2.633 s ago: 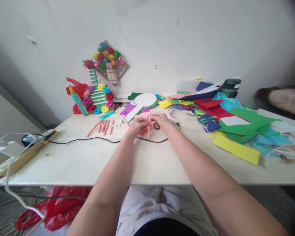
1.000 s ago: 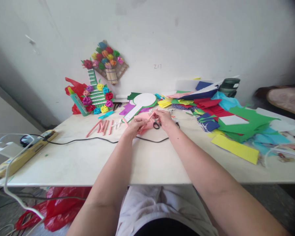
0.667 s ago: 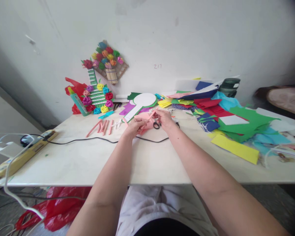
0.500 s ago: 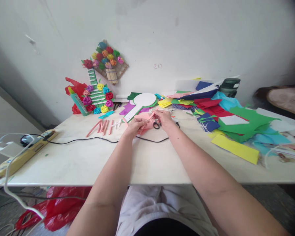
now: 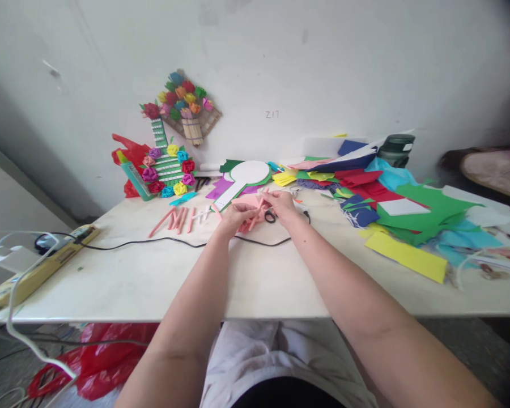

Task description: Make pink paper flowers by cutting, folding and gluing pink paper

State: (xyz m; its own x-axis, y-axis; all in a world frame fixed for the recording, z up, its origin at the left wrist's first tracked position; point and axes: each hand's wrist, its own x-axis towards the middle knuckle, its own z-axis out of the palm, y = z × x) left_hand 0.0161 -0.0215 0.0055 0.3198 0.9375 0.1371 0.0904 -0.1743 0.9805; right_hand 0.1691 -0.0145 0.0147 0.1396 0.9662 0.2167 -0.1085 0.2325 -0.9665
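Between both hands is a slim pink paper roll, tilted up to the right. My left hand pinches its lower end, and my right hand has its fingers closed at the upper end. Under them lie pink paper pieces, partly covered by the hands. The black handle of the scissors shows beside my right hand; the blades are hidden. Left of my left hand, several pink paper rolls and short white rolls rest on the table. Behind stands out a white paddle-shaped card with a green edge.
A black cord crosses the table from a power strip. A glue bottle and a paper-flower guitar stand at back left. Coloured sheets pile up on the right, with a yellow strip in front.
The pink roll between my hands is now more steeply tilted, and my hands have shifted slightly closer together. The other things on the table stay where they were.
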